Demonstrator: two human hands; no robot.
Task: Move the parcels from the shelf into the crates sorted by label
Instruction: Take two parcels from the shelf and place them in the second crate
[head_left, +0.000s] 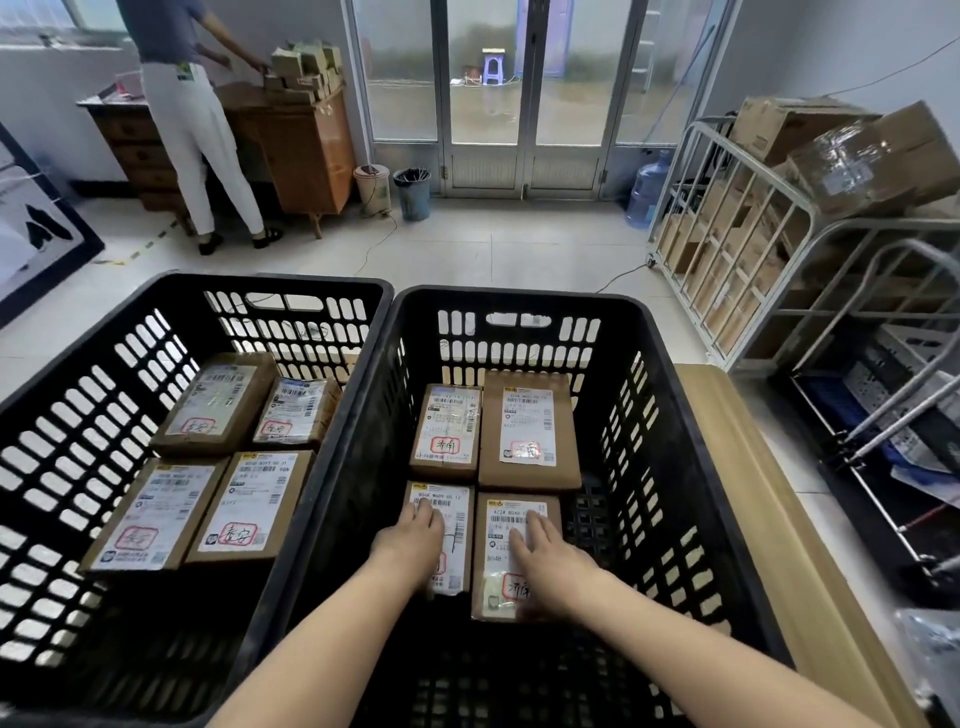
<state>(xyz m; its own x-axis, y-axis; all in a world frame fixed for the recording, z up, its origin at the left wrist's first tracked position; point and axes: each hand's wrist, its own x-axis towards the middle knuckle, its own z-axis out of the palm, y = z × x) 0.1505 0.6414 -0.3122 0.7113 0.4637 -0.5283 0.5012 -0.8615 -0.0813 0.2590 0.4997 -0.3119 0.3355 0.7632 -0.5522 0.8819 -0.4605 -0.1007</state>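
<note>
Placing: two labelled brown cardboard parcels (501, 535) at 6 o'clock in black slatted plastic crate (571, 301).
Left hand (415, 538), right hand (545, 558) flat on top, gripping nothing; next, probably lift clear.

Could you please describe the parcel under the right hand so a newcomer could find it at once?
Start at the right-hand black crate, which holds four brown parcels in two rows. In the near row, take the parcel on the right. It is wider than the narrow parcel beside it, and the right hand lies flat on its label.
</note>
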